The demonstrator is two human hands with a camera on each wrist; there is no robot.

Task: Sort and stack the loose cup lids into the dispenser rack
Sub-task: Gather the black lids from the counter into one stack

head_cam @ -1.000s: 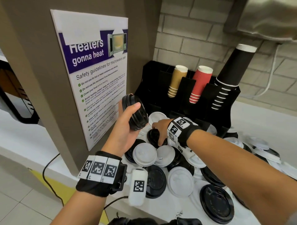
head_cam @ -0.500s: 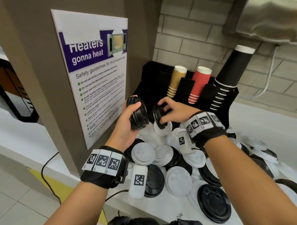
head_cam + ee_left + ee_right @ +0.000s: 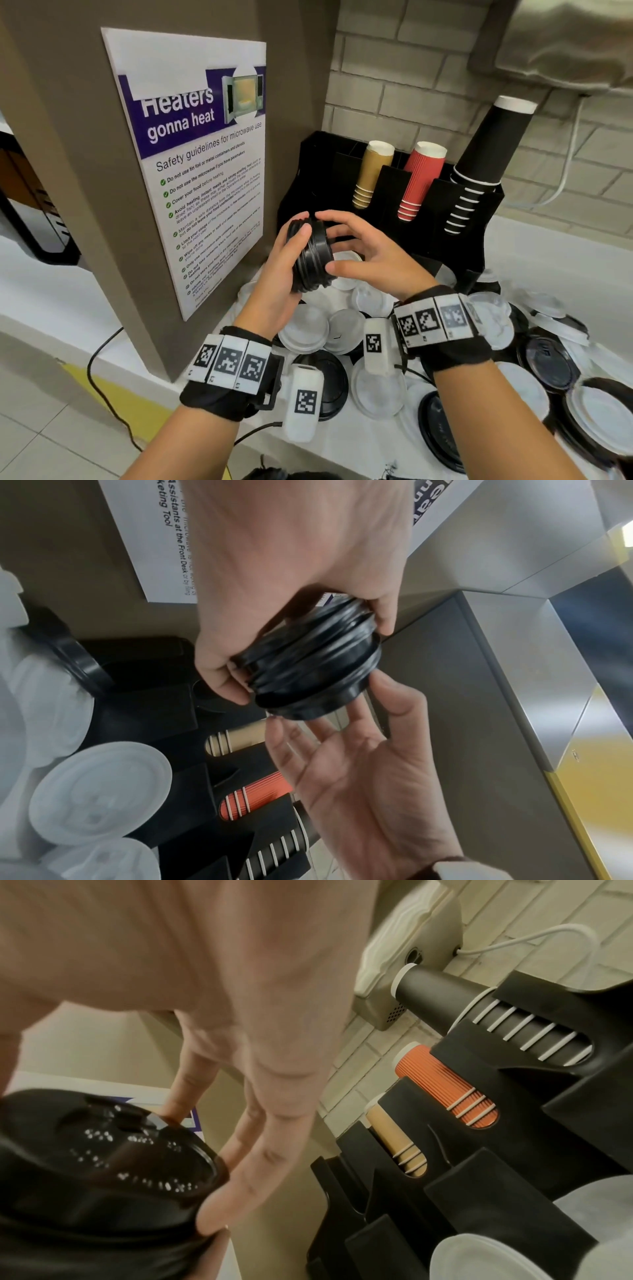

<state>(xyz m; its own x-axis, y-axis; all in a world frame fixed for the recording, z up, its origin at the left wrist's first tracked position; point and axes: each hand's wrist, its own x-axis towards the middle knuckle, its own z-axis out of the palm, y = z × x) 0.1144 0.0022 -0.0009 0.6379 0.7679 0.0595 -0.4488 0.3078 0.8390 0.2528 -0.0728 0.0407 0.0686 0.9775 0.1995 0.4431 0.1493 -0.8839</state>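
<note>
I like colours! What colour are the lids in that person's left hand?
Black. The stack of lids in the left hand shows best in the head view.

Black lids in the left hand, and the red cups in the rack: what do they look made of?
The stack of black lids, gripped by the left hand: probably thin moulded plastic, semi-gloss, with highlights on the stepped rims and embossed lettering. The red cups: likely matte ribbed paper, with fine vertical ridges and white rolled rims.

Left hand: your left hand (image 3: 279,270) grips the stack of black lids (image 3: 311,255), thumb on its near rim.
Right hand: at 3 o'clock, your right hand (image 3: 368,255) touches the stack with spread, nearly straight fingers.
</note>
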